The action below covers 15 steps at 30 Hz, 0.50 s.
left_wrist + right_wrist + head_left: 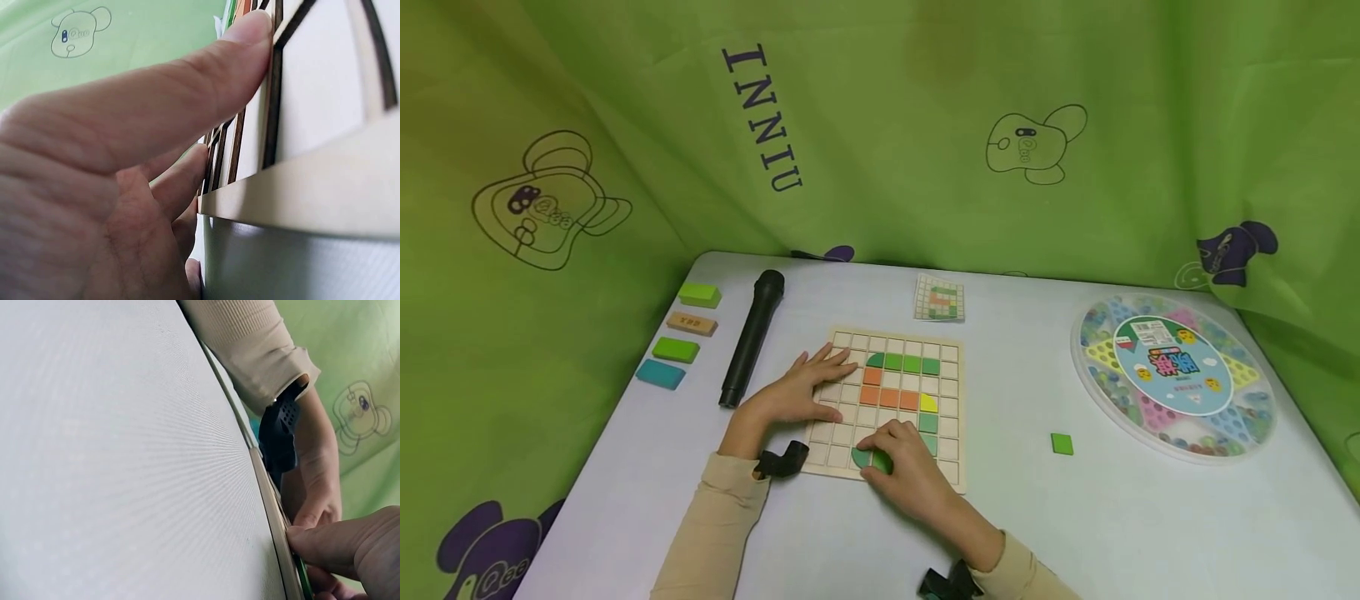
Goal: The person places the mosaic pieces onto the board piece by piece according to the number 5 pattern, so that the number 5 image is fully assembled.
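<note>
A square wooden grid board (842, 479) lies on the table, with green, orange and yellow tiles set in some of its cells. My left hand (797, 392) rests on the board's left side, fingers spread; in the left wrist view its thumb (206, 81) lies along the raised grid lines. At the near edge, my right hand (910, 471) pinches a green tile (882, 461) between thumb and curled fingers, low over the cells. Beside that tile sits a rounded darker green tile (860, 457). The right wrist view has the right thumb (325, 547) at the board's edge.
A loose green tile (1062, 443) lies right of the board. Behind the board is a small pattern card (939, 298). A black microphone-shaped stick (752, 337) and several blocks (675, 350) lie left; a round marble game box (1172, 375) lies right. A green curtain (880, 125) hangs behind.
</note>
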Each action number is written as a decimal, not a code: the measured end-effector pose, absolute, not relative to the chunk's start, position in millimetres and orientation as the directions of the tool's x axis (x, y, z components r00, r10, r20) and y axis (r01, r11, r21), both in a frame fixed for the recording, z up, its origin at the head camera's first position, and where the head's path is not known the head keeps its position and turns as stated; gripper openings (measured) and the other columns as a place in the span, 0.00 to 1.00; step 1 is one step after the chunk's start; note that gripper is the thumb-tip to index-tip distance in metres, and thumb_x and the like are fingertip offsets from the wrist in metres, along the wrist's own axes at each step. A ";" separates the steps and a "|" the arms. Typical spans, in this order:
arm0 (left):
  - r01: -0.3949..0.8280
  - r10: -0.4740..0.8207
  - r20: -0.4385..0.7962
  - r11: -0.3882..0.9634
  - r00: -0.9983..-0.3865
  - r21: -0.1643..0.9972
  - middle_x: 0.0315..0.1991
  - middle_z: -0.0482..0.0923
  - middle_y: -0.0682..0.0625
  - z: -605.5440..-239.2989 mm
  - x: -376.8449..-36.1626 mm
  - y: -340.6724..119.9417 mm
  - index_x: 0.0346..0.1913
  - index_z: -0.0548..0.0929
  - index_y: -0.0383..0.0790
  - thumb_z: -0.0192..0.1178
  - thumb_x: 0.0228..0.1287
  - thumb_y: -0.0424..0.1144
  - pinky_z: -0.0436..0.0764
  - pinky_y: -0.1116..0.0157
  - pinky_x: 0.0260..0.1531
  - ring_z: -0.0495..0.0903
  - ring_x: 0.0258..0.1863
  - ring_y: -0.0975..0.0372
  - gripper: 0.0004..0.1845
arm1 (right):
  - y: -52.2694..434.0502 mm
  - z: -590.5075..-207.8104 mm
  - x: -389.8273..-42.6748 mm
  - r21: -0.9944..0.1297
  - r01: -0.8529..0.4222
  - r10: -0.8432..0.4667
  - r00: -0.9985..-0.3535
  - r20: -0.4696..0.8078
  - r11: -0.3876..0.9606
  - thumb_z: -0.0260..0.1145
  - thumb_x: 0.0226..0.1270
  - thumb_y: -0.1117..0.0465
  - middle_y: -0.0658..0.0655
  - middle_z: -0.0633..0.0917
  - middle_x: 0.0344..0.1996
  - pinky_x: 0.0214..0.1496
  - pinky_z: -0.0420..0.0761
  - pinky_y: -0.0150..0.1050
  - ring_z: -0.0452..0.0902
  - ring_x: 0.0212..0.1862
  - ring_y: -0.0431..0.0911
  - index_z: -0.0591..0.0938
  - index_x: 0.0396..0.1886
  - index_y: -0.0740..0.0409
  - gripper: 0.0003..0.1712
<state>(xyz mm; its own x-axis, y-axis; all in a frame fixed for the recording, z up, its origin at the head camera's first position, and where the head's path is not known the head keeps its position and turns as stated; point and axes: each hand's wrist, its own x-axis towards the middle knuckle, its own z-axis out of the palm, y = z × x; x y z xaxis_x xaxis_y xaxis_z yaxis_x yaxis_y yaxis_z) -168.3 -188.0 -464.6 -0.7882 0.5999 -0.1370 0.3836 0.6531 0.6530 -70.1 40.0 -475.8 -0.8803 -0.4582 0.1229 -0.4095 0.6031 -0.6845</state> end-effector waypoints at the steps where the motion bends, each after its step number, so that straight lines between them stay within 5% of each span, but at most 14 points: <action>1: 0.384 0.600 -0.137 0.654 -0.788 0.652 0.76 0.48 0.48 -464.4 -168.5 -187.9 0.71 0.63 0.44 0.69 0.52 0.51 0.34 0.45 0.72 0.36 0.76 0.50 0.44 | 40.3 -475.8 -70.1 -0.685 -0.409 -0.458 -0.881 0.123 0.602 0.73 0.54 0.59 0.46 0.78 0.38 0.36 0.68 0.28 0.66 0.39 0.39 0.85 0.42 0.51 0.14; 7: 0.385 0.601 -0.139 0.655 -0.787 0.650 0.76 0.47 0.48 -463.8 -168.9 -188.0 0.71 0.63 0.44 0.69 0.52 0.51 0.34 0.45 0.72 0.36 0.76 0.50 0.44 | 41.5 -475.3 -70.5 -0.692 -0.409 -0.466 -0.877 0.117 0.595 0.73 0.54 0.59 0.46 0.78 0.39 0.37 0.69 0.28 0.66 0.40 0.39 0.84 0.43 0.52 0.15; 15: 0.389 0.602 -0.137 0.655 -0.786 0.648 0.76 0.48 0.47 -463.6 -168.7 -187.9 0.71 0.63 0.43 0.69 0.52 0.51 0.34 0.44 0.72 0.36 0.76 0.50 0.44 | 66.2 -458.9 -74.0 -0.732 -0.408 -0.427 -0.887 0.176 0.546 0.76 0.49 0.60 0.45 0.81 0.45 0.52 0.77 0.40 0.74 0.50 0.42 0.82 0.48 0.52 0.23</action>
